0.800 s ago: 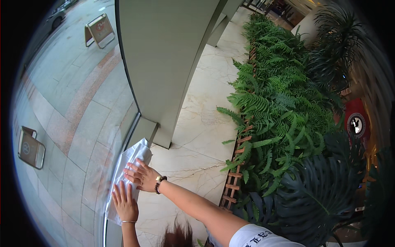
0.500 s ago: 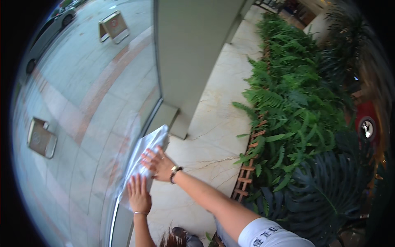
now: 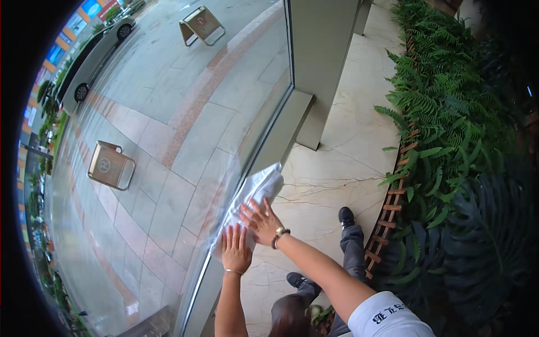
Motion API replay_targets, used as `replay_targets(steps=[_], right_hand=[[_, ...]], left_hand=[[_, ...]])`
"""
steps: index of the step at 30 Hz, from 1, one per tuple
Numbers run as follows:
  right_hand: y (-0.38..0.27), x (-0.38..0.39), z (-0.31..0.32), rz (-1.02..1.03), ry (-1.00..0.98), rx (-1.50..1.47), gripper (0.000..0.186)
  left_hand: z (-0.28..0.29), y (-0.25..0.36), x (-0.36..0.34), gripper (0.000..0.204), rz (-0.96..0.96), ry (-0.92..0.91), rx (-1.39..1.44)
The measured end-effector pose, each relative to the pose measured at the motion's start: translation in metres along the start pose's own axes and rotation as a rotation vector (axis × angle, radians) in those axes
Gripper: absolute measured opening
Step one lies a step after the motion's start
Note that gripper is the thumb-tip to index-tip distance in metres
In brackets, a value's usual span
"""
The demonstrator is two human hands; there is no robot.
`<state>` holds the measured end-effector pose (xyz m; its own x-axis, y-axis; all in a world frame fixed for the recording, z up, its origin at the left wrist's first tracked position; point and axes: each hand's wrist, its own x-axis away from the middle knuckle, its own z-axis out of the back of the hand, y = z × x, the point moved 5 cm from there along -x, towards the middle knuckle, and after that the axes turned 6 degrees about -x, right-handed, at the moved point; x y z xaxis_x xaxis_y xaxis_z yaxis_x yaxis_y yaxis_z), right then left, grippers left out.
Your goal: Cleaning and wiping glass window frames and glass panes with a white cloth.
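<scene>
Wide head-worn fisheye view, downward from above, near left hand [image 3: 236,255] and right hand [image 3: 264,226]

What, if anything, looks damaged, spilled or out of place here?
Nothing stands out strongly. Brown jagged lines cross the pale floor beyond the right hand; they resemble cracks but may be only stone veining.

Glass [image 3: 191,196] bars way left of left hand [image 3: 236,254]. Ahead along sill [image 3: 289,118], open stretch between sheet [image 3: 255,188] and post [image 3: 320,50]; post blocks beyond. Right of right hand [image 3: 264,226], room above floor [image 3: 348,168] as far as legs [image 3: 352,247], fence [image 3: 396,191], overhanging ferns [image 3: 443,112].
</scene>
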<state>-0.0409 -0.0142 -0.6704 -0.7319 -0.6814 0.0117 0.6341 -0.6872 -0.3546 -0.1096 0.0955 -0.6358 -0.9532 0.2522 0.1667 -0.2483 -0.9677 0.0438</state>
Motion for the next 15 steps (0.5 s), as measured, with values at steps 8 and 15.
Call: replay_targets(steps=[8, 15], right_hand=[[-0.064, 0.011, -0.029, 0.033, 0.257, -0.006, 0.061], [0.023, -0.019, 0.046, -0.255, 0.547, -0.125, 0.024]], left_hand=[[-0.007, -0.021, 0.062, 0.080, 0.109, -0.114, 0.025], [-0.005, -0.047, 0.081, 0.062, 0.512, 0.073, 0.234]])
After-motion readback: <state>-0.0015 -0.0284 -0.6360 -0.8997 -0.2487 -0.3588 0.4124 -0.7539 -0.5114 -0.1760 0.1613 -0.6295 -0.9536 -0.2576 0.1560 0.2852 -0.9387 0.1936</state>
